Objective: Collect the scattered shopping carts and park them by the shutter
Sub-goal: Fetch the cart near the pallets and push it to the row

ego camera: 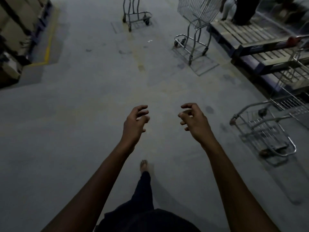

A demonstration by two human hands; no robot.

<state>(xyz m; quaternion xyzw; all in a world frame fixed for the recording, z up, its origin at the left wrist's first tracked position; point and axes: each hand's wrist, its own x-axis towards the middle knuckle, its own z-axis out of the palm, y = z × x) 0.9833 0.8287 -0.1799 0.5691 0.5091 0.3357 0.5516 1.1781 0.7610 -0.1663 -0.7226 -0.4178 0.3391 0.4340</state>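
The left hand (135, 121) and right hand (194, 119) hang empty, fingers loosely curled. On the floor (83, 114), one cart (133, 15) stands at the far edge, a second cart (197, 15) beside the pallet (242, 34), and a third cart (260, 129) at the right edge. They are stiff wire frames on castors, probably light and free-rolling. Push them two-handed by the rear bar, which is unclear here.

Mostly grey and silver, a few colour accents.
Floor (83, 106) dull grey with faint tan stains; yellow line (48, 47) at left beside tan boxes (15, 22). Far cart (133, 15) grey metal; middle cart (197, 12) and near cart (264, 128) silver wire grid. Pallet (250, 34) pale slats, blue edges. Handle (294, 38) red. Trousers (143, 190) dark. Scrap (150, 41) white.
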